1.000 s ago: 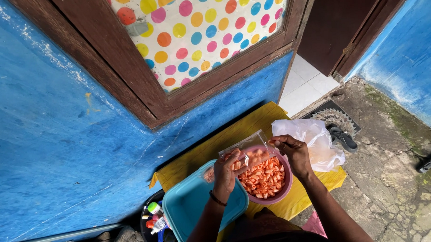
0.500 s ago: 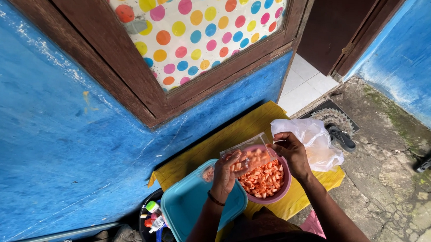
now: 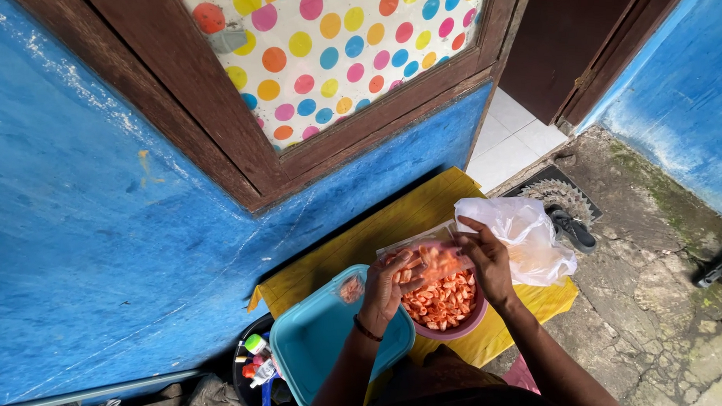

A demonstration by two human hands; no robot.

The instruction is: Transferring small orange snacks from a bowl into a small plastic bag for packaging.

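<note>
Blue painted wall (image 3: 95, 239) fills the left of the view, with a brown wooden frame (image 3: 212, 136) around a panel of polka-dot sheeting (image 3: 330, 42). A doorway with white floor tiles (image 3: 508, 144) opens at right, beside cracked concrete ground (image 3: 665, 295) bearing a patterned doormat (image 3: 559, 193) and a dark shoe (image 3: 575, 230). Below, a low desk under a yellow cloth (image 3: 363, 247) carries the work, set close to the wall so everything sits within arm's reach of the seated person. On it, a teal plastic container (image 3: 318, 343) lies at the left edge, a small packet of orange pieces (image 3: 351, 289) resting on it, seemingly parked there out of the way. A crumpled white plastic bag (image 3: 525, 236) lies at the right edge, just beside the right hand. In the middle, a pink bowl (image 3: 464, 324) holds orange chips (image 3: 442, 297). Held directly over the bowl is a small clear plastic pouch (image 3: 428, 261) partly filled with chips, probably so that any spill drops back in. The left hand (image 3: 385, 287) pinches the pouch's left side; the right hand (image 3: 483, 258) grips its right side, the two hands apart with the pouch between them. A dark tub of small bottles (image 3: 259, 370) sits on the ground below the desk's left corner.
</note>
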